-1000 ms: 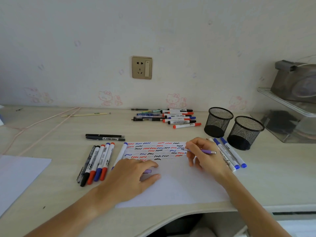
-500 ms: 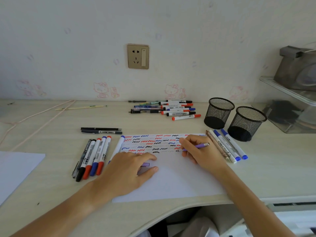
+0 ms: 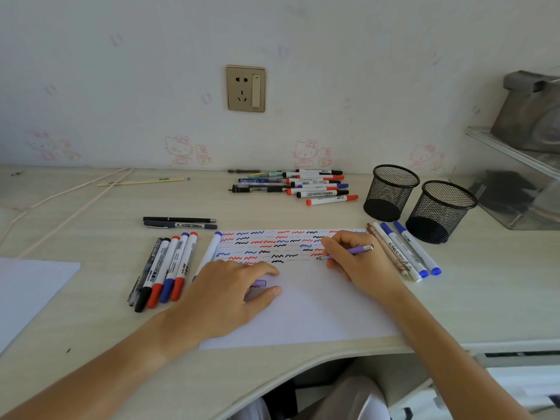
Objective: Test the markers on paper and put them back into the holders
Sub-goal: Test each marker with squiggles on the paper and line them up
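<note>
Gripping the purple pen (image 3: pixel 351 251) in the right hand (image 3: pixel 360 262), tip touching the paper (image 3: pixel 318 310); pinning the purple cap (image 3: pixel 260 283) under the left hand (image 3: pixel 230 295), fingers curled; sitting empty beyond the right hand, two mesh holders (image 3: pixel 391 192).

The left hand (image 3: pixel 225 294) covers most of a small purple pen cap (image 3: pixel 260 283), so only its end shows between thumb and forefinger, and it hides the lower end of the white marker with a blue cap (image 3: pixel 212 248) lying along the paper's left edge. The right hand's fingers (image 3: pixel 333 253) cover the front of the slim purple pen (image 3: pixel 359 249); its tip is too small to make out. The loose white sheet (image 3: pixel 27 286) is cut off by the left edge. The grey object on the clear shelf (image 3: pixel 533 113) runs past the right edge and is blurred. Print on the white marker barrels (image 3: pixel 321 194) is illegible.
</note>
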